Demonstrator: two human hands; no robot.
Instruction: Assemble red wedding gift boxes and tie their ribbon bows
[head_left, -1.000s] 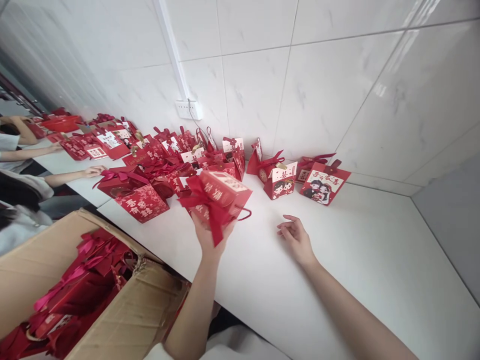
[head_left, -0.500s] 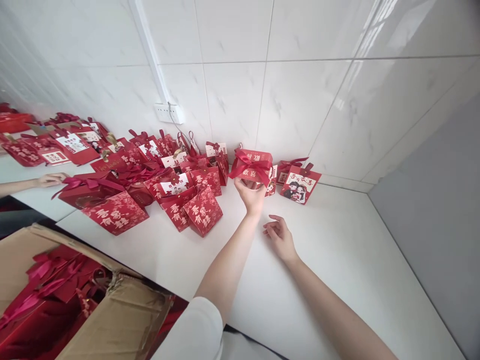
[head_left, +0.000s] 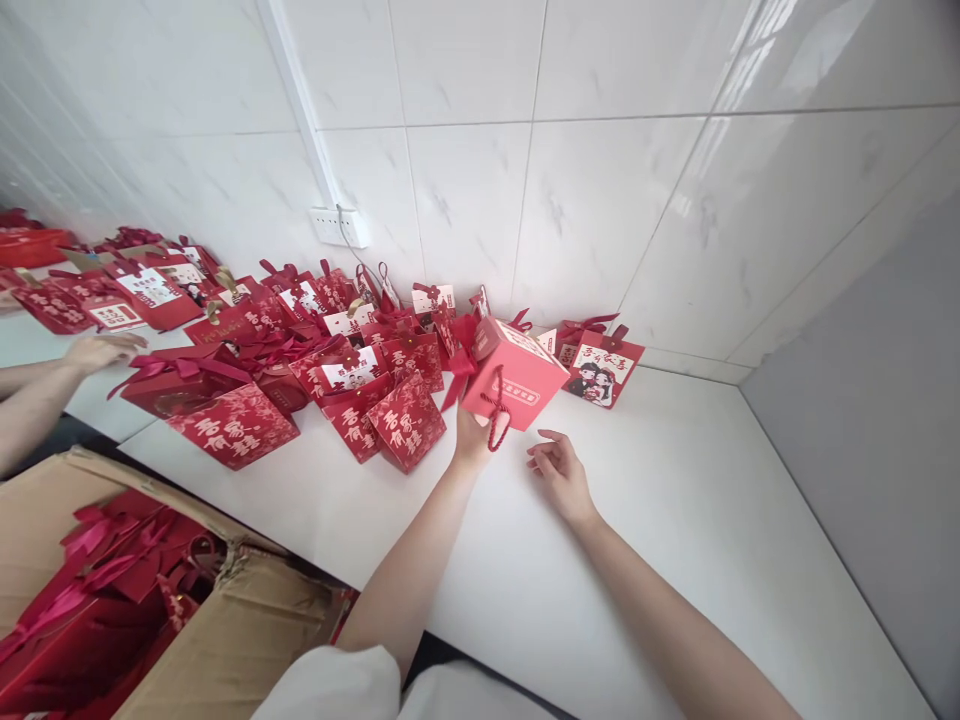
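My left hand [head_left: 472, 437] is closed on a red gift box [head_left: 538, 378], lifted above the table and tilted. A pinkish side panel with pale lettering and a twisted red cord handle [head_left: 499, 408] face me, and a red ribbon hangs at its left. The fingers are partly hidden behind the box. My right hand [head_left: 559, 475] lies on the white table just below and right of it, loosely curled with fingers apart and nothing in it. Behind the box, to the right, stands a red gift box with a cartoon couple [head_left: 600, 375].
Several red gift boxes [head_left: 409, 420] crowd the table along the tiled wall. An open cardboard carton [head_left: 225, 640] holding more red boxes stands at lower left. Another person's hand [head_left: 101, 352] is at the far left. A white power strip [head_left: 337, 227] sits on the wall.
My left hand has turned the gift box, so its cord-handled side now shows instead of the bow side, and brought it slightly nearer. My right hand stays put. The other person's arm has shifted.
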